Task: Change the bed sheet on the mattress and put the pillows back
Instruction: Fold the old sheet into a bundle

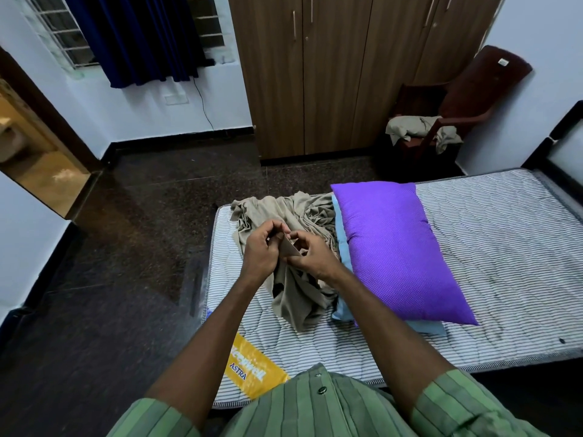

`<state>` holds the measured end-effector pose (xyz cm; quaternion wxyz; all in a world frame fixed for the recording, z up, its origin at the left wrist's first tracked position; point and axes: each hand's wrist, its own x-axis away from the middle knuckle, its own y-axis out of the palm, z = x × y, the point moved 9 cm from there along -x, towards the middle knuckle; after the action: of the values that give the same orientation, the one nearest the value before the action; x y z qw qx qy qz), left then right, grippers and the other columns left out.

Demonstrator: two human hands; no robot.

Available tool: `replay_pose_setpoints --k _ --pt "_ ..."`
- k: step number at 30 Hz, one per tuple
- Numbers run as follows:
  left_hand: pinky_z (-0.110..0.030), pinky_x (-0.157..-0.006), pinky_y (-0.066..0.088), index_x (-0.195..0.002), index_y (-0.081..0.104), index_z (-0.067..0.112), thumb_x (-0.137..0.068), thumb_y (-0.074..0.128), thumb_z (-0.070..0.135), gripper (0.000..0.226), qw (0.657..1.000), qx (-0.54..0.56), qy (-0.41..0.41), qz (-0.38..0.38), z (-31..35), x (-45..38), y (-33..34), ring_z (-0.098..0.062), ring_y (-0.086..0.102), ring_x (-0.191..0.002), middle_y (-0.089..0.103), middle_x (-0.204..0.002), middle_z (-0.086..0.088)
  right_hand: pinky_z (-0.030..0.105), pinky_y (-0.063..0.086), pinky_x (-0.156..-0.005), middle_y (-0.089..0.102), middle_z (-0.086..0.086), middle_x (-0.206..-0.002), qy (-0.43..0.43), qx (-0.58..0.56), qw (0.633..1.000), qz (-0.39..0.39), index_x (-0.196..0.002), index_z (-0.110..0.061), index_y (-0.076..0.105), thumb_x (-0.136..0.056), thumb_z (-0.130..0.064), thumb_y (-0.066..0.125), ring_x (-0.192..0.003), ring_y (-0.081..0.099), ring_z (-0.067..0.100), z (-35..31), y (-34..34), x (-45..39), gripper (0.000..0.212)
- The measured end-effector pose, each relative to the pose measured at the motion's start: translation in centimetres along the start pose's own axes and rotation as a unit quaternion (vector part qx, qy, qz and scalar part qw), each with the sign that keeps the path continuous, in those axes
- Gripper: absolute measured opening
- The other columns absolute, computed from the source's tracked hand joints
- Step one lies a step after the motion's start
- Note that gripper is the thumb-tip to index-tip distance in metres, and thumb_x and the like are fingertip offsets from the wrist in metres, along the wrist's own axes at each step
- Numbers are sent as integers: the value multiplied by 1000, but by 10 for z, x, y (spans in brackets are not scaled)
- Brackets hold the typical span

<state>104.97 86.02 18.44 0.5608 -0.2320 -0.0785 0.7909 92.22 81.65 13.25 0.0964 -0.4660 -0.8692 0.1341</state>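
Both hands up over the near-left part of the mattress [492, 234], working one corner of the beige bed sheet [293, 288]. Left hand [263, 247]: fingers curled, thumb and fingertips pinching the sheet edge. Right hand [310, 252]: fingers also curled, pinching the same corner from the right; a small flat triangle of cloth shows between the two hands. Rest of the sheet lies bunched in a heap under the hands, spreading to the far-left end of the mattress. Mattress bare, striped, with a yellow label [252, 370] at the near-left corner. Purple pillow [397, 247] lies on the mattress just right of the sheet heap, on top of a light blue pillow [342, 253], only its edges showing. Far right: dark chair [457, 99] with beige cloth [416, 129] on the seat, beside a wooden wardrobe [331, 74]. Dark floor [126, 247] on the left.
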Motion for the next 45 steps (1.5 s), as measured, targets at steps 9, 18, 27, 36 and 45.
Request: replay_pose_setpoints --k 9,18,27,36,45 --pt "-21 -76 50 -90 65 16 -97 49 -10 31 998 -14 14 -53 5 -5 -4 -6 60 -81 66 -85 8 18 52 -73 70 -9 -92 10 -77 997 -17 -105 -16 69 -74 -12 92 -81 65 0 -4 8 2 39" --pt "-30 -74 42 -85 53 8 -91 36 -24 37 995 76 1 -65 12 -16 -21 -19 46 -73 51 -74 -12 40 57 -85 69 6 -114 110 292 942 -124 -122 -18 60 -56 -48 94 -100 66 27 30 24 12 80" --pt "-18 -74 43 -89 55 -4 -90 36 -22 27 995 21 -24 96 -4 -12 -80 -7 48 -75 55 -87 -21 37 50 -75 68 10 -101 110 397 902 127 -108 -17 54 -80 -21 72 -97 66 35 -16 -48 1 33" --pt "-17 -75 42 -91 57 7 -90 44 -15 25 987 12 -11 161 3 -28 -110 -2 49 -77 56 -85 5 26 43 -59 64 -8 -72 106 -28 979 -171 -85 -20 69 -81 -59 79 -66 56 8 -12 24 11 41" --pt "-38 -72 37 -85 57 10 -81 33 -28 45 997 70 22 -35 23 -43 -70 -20 44 -73 51 -75 -5 37 58 -79 61 -13 -117 -28 108 984 142 -122 -35 60 -83 -31 75 -97 65 10 -25 12 -1 42"
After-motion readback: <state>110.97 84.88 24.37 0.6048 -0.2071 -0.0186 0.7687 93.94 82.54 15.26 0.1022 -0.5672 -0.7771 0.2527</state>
